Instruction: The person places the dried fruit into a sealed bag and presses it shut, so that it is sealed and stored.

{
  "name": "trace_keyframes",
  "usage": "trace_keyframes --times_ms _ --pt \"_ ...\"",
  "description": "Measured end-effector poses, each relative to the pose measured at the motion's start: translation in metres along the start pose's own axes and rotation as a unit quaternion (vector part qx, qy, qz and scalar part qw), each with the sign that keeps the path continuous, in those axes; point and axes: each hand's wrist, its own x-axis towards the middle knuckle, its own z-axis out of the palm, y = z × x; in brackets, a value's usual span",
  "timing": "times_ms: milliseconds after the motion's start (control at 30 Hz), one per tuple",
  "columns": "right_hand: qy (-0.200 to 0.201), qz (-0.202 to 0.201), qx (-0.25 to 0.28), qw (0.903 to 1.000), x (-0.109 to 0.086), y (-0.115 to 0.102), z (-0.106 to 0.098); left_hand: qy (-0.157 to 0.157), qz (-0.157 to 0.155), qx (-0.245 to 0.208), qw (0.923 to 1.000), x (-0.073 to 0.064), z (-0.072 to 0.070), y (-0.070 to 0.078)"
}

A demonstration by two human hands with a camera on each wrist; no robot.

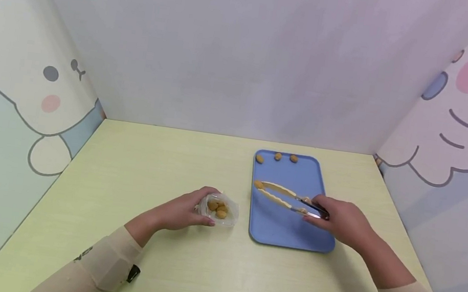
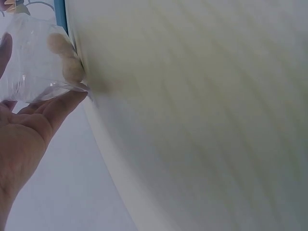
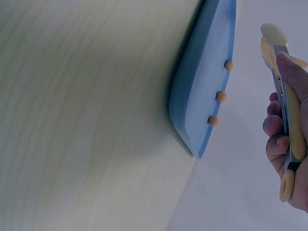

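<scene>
My left hand (image 1: 187, 211) grips a clear plastic bag (image 1: 231, 210), its mouth facing up, with several small brown nut-like pieces (image 1: 220, 213) inside. In the left wrist view, thumb and fingers stand on either side of the bag (image 2: 33, 57). Over the blue tray (image 1: 280, 231), my right hand (image 1: 348, 222) holds metal tongs (image 1: 277, 199) with cream-coloured tips. Another brown piece (image 1: 259, 185) sits at the ends of the tongs, above the tray's left side. From the right wrist, fingers and thumb are seen wrapped around the tong handles (image 3: 292, 120).
Three brown pieces lie spaced along the tray's far edge, one of them a nut-like piece (image 1: 278, 156) in the middle. The tray stands right of the bag on a pale wooden table (image 1: 161, 156). Walls with cartoon animals (image 1: 30, 40) enclose the table at back and sides.
</scene>
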Motion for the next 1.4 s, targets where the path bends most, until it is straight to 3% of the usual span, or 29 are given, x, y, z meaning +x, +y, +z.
trace_keyframes --times_ms 700,1400 --pt "0.013 -0.072 0.004 0.9973 -0.004 -0.015 -0.002 -0.003 -0.006 -0.001 1.0 0.0 0.001 0.0" --pt "0.065 -0.188 -0.047 0.979 -0.001 -0.046 -0.007 -0.01 0.003 0.002 0.9999 0.0 -0.001 0.003"
